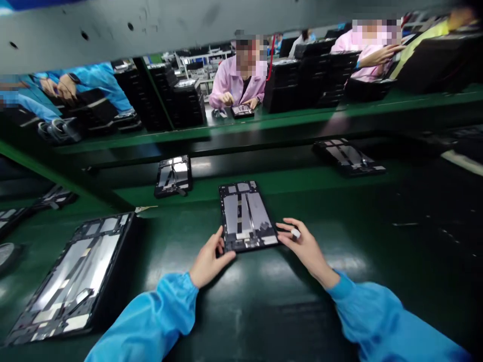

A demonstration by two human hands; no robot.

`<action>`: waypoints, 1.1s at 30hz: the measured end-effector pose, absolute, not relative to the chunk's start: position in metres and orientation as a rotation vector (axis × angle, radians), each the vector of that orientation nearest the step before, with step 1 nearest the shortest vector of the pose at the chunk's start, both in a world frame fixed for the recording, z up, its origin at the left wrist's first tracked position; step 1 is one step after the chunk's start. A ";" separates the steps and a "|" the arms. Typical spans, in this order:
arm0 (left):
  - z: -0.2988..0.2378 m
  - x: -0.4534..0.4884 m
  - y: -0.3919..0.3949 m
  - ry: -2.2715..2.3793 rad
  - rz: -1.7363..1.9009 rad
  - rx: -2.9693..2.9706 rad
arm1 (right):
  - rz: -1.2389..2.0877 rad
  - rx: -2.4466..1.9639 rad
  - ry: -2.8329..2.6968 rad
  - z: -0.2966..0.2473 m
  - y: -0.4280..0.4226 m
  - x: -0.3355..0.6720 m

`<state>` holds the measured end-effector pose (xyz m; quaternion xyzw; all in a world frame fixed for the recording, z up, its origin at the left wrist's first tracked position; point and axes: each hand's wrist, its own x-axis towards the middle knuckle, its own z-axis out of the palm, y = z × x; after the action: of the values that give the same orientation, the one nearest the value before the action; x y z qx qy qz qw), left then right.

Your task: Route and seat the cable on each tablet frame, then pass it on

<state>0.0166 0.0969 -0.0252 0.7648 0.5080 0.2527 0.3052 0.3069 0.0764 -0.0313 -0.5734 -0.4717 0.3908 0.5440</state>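
Along the dark green counter (169, 241), from the left: a round grey disc (5, 256), only partly in view; next, a large tablet frame (68, 281) lying flat, its black rim around silver foil panels, no back cover on it; beyond that, a second tablet frame (173, 176) farther along the green surface, foil likewise bare; then the left hand (209, 256), open, coming from a blue sleeve (151, 317), fingers against the lower left edge of a central tablet frame (245, 216); that frame flat on the counter between both hands, upright to the view, grey foil strips and small parts exposed, no cover over them; after it, the right hand (304, 244), fingers loosely curled, touching the lower right corner of the same frame, with a small white piece (295, 233) at the fingertips, whether gripped or only resting there too small to tell; farther right, a third tablet frame (349, 158), tilted in view, its foil bare too. Across the line, left to right: a co-worker's blue sleeves (86, 83); stacks of black trays (184, 103); a co-worker in a pink smock (241, 80), both hands at a small tablet frame (242, 110); more black trays (302, 75); a second pink smock (362, 60). So far, no back cover fitted on any frame in view.
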 end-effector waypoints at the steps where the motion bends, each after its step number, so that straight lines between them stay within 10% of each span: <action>1: -0.025 0.014 0.076 1.274 0.634 2.009 | 1.022 -1.348 -1.199 -0.030 0.054 0.311; 33: 0.005 0.033 0.020 1.148 0.713 1.637 | 1.070 -1.191 -1.887 0.017 0.019 0.229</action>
<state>0.0326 0.0202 0.0051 0.6731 0.4723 0.2932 0.4878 0.2290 0.0187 0.0174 -0.4546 -0.7205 0.4087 0.3273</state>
